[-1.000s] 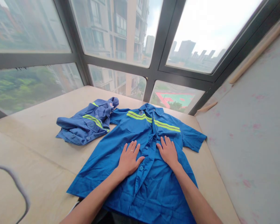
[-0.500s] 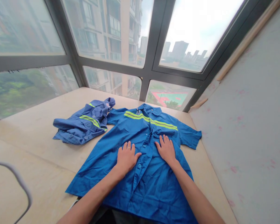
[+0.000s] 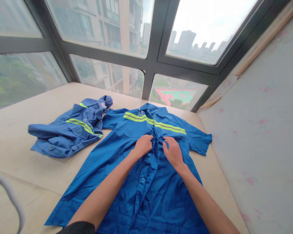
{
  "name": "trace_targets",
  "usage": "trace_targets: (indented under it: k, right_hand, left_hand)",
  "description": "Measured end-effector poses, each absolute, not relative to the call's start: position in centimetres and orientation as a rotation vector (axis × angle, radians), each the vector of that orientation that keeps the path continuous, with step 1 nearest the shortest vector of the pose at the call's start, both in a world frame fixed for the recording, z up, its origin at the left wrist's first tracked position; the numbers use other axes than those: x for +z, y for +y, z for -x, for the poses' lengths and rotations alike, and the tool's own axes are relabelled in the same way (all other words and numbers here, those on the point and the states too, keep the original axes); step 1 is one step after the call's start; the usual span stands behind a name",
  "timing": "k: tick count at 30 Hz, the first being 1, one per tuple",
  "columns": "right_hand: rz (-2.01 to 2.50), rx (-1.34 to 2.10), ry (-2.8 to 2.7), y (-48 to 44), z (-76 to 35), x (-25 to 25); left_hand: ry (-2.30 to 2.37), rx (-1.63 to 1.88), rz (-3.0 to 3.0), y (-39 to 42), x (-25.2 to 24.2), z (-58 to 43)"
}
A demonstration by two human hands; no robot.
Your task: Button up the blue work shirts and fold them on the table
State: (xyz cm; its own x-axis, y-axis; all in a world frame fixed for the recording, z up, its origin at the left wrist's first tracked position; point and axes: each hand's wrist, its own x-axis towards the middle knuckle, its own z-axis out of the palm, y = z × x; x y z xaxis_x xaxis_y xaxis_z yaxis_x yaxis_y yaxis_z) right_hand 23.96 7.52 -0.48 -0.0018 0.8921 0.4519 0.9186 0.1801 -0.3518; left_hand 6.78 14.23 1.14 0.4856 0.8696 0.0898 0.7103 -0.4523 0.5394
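Observation:
A blue short-sleeved work shirt (image 3: 127, 156) lies spread front side up, with its collar at the far end and a yellow-green reflective stripe across the chest. Buttons run down its front placket. My left hand (image 3: 144, 145) is closed at the placket's left edge, its fingertips pinching the shirt cloth near a button. Just right of the placket, my right hand (image 3: 173, 152) rests at the chest pocket with fingers bent and a gap between thumb and fingers. Part of the pocket is hidden beneath it.
A second, crumpled blue shirt (image 3: 63, 133) with reflective stripes lies to the left, touching the spread shirt's sleeve. Both rest on a pale wooden surface (image 3: 17, 120). A grey-white curved tube (image 3: 13, 195) is at lower left. Windows stand behind, and a papered wall (image 3: 263, 146) is on the right.
My left hand has moved up and right from lying flat on the shirt, and its fingers have closed at the placket. My right hand has lifted its fingers slightly and turned inward.

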Motion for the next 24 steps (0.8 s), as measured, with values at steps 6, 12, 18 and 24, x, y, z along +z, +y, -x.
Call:
trace_targets:
  k: [6, 12, 18, 24]
  right_hand:
    - [1.355, 0.029, -2.315, 9.8, -22.0, 1.7]
    - [1.369, 0.145, -2.593, 13.0, -24.0, 2.6]
    - [1.158, 0.274, -2.786, 14.0, -26.1, 4.3]
    - [1.418, 0.206, -3.045, 14.5, -25.7, 6.8]
  left_hand:
    - [1.248, 0.637, -2.19, 15.8, -1.4, -7.0]
    - [1.189, 0.814, -2.08, 15.5, -2.4, -6.4]
    - [1.14, 0.796, -2.214, 15.4, -2.3, -6.5]
    - [1.167, 0.772, -2.296, 15.1, -2.4, -6.6]
